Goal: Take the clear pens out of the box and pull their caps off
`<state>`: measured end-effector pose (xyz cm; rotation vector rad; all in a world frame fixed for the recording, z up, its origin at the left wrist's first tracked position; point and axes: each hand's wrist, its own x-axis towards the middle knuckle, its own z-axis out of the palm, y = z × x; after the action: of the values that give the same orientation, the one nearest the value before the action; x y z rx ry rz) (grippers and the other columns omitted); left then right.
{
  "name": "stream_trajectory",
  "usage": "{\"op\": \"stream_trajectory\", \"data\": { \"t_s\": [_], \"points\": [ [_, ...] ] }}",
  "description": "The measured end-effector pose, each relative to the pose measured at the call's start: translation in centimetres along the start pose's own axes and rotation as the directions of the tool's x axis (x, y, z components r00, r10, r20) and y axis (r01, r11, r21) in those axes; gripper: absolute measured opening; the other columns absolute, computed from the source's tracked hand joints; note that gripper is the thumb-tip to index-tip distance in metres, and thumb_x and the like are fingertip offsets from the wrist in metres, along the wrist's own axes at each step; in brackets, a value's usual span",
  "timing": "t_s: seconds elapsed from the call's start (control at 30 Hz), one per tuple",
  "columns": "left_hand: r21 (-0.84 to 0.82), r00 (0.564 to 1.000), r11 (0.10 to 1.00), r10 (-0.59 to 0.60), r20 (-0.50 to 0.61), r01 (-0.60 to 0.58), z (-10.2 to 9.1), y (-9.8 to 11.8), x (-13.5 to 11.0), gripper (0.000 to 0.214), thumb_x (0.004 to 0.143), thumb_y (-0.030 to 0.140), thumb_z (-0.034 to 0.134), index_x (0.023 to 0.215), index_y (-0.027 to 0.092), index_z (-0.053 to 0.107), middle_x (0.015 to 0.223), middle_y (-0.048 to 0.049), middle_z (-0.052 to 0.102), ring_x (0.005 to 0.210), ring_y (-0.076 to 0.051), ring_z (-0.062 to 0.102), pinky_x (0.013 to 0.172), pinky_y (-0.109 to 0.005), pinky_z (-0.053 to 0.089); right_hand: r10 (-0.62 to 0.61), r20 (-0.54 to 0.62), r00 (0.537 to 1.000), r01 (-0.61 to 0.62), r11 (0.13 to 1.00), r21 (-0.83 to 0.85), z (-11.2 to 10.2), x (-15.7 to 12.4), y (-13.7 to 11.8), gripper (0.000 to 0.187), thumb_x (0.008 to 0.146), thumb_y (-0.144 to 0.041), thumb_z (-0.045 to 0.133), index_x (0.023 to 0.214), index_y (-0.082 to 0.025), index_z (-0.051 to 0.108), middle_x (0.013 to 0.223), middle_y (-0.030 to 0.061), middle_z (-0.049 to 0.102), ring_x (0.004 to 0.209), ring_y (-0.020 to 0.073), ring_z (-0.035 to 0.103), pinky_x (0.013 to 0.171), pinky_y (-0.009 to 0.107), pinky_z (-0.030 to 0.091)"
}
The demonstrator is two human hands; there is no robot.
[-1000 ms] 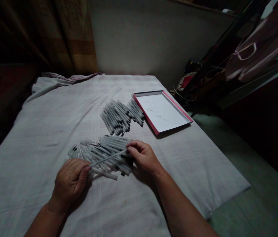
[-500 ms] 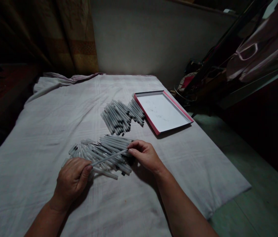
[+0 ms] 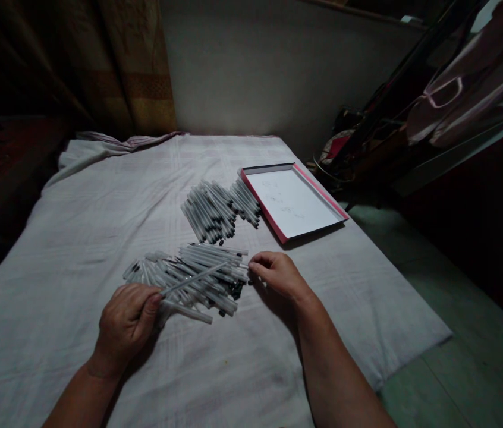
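My left hand (image 3: 129,321) is closed on one end of a slim translucent pen (image 3: 195,278), which slants up to the right over a loose heap of similar pens (image 3: 175,273). Just right of that heap, my right hand (image 3: 278,274) has thumb and forefinger pinched together. Something thin and pale shows by these fingertips, but I cannot make out whether they hold it. Small black pieces (image 3: 236,290), perhaps caps or plugs, lie at the heap's right end. Another pen (image 3: 189,311) sticks out below the held one.
Beyond the heap lie two neater bundles of pens, a larger one (image 3: 209,211) and a smaller one (image 3: 245,202). The smaller bundle lies against a shallow red-edged box lid (image 3: 300,199) with a white inside. A pale checked cloth (image 3: 100,238) covers the table.
My right hand has come off the pen's far end and moved a little to the right. My left hand still holds the pen, nearly in place.
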<state>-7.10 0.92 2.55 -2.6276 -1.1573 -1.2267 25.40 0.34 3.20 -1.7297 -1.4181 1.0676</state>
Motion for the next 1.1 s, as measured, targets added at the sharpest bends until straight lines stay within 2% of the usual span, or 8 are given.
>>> {"op": "stream_trajectory", "data": {
  "t_s": [0.2, 0.3, 0.43, 0.6, 0.73, 0.9, 1.03, 1.1],
  "points": [
    [-0.004, 1.000, 1.000, -0.017, 0.020, 0.017, 0.0, 0.3, 0.3, 0.012, 0.095, 0.022, 0.052, 0.090, 0.021, 0.064, 0.073, -0.0001, 0.070, 0.066, -0.017, 0.064, 0.067, -0.031, 0.050, -0.029, 0.026, 0.999, 0.030, 0.999, -0.018, 0.3, -0.1, -0.1, 0.023, 0.083, -0.033, 0.060, 0.078, -0.020, 0.078, 0.073, 0.0049, 0.075, 0.071, 0.0191, 0.067, 0.065, 0.027, 0.049],
    [-0.026, 0.999, 0.999, -0.023, 0.024, 0.024, 0.0, 0.5, 0.5, 0.013, 0.095, 0.022, 0.052, 0.090, 0.021, 0.064, 0.074, -0.0003, 0.071, 0.067, -0.017, 0.066, 0.068, -0.031, 0.050, -0.053, -0.023, 0.998, 0.056, 0.990, 0.128, 0.7, -0.2, -0.3, 0.027, 0.084, -0.041, 0.062, 0.075, -0.019, 0.075, 0.065, 0.0033, 0.070, 0.063, 0.0169, 0.062, 0.059, 0.026, 0.046],
    [-0.035, 1.000, 0.999, -0.011, 0.028, 0.012, 0.0, 0.7, 0.6, 0.013, 0.095, 0.021, 0.052, 0.090, 0.022, 0.064, 0.072, -0.0003, 0.070, 0.066, -0.017, 0.065, 0.068, -0.031, 0.050, -0.083, 0.077, 0.994, 0.048, 0.923, 0.382, 1.9, -0.6, -1.5, 0.031, 0.080, -0.050, 0.069, 0.079, -0.019, 0.075, 0.066, 0.0020, 0.069, 0.059, 0.0150, 0.058, 0.057, 0.027, 0.045],
    [-0.002, 0.999, 1.000, 0.005, 0.046, -0.005, 0.0, 0.7, 0.4, 0.012, 0.096, 0.021, 0.051, 0.093, 0.021, 0.063, 0.074, -0.0011, 0.069, 0.069, -0.018, 0.065, 0.069, -0.031, 0.051, -0.111, 0.114, 0.987, 0.047, 0.888, 0.458, 2.6, -1.0, -2.6, 0.027, 0.075, -0.045, 0.076, 0.068, -0.019, 0.071, 0.062, 0.0000, 0.064, 0.059, 0.0138, 0.055, 0.058, 0.028, 0.043],
    [0.045, 0.999, 0.998, -0.035, 0.023, 0.034, -0.7, -0.6, -0.1, 0.013, 0.097, 0.024, 0.051, 0.093, 0.022, 0.064, 0.078, -0.0016, 0.071, 0.073, -0.018, 0.067, 0.072, -0.032, 0.053, -0.005, -0.032, 0.999, 0.020, 0.889, 0.458, 1.4, -0.3, -2.1, 0.025, 0.071, -0.042, 0.075, 0.063, -0.019, 0.068, 0.058, -0.0001, 0.062, 0.055, 0.0133, 0.052, 0.055, 0.027, 0.041],
    [0.159, 0.956, 0.944, -0.276, -0.100, 0.289, -2.9, -3.9, -1.3, 0.023, 0.096, 0.037, 0.054, 0.088, 0.020, 0.067, 0.078, -0.0015, 0.070, 0.074, -0.019, 0.066, 0.069, -0.033, 0.053, 0.081, -0.337, 0.938, 0.069, 0.909, 0.411, -0.1, 0.8, -0.9, 0.025, 0.069, -0.043, 0.071, 0.061, -0.019, 0.068, 0.057, 0.0003, 0.063, 0.053, 0.0132, 0.049, 0.055, 0.028, 0.041],
    [0.147, 0.895, 0.888, -0.410, -0.176, 0.436, -3.8, -5.0, -1.8, 0.023, 0.096, 0.039, 0.053, 0.090, 0.022, 0.067, 0.072, 0.0028, 0.067, 0.069, -0.018, 0.063, 0.062, -0.030, 0.050, 0.045, -0.354, 0.934, 0.086, 0.934, 0.346, 1.1, 0.9, -0.6, 0.025, 0.070, -0.042, 0.069, 0.060, -0.019, 0.067, 0.058, 0.0014, 0.065, 0.057, 0.0160, 0.056, 0.059, 0.029, 0.045],
    [0.126, 0.899, 0.894, -0.412, -0.151, 0.431, -3.7, -4.5, -1.6, 0.022, 0.096, 0.039, 0.053, 0.090, 0.023, 0.066, 0.074, 0.0025, 0.067, 0.069, -0.018, 0.063, 0.063, -0.031, 0.051, 0.017, -0.345, 0.939, 0.095, 0.947, 0.306, 2.0, 0.7, -0.7, 0.026, 0.073, -0.043, 0.066, 0.064, -0.019, 0.069, 0.060, 0.0020, 0.067, 0.060, 0.0173, 0.060, 0.060, 0.029, 0.047]
  ]
}}
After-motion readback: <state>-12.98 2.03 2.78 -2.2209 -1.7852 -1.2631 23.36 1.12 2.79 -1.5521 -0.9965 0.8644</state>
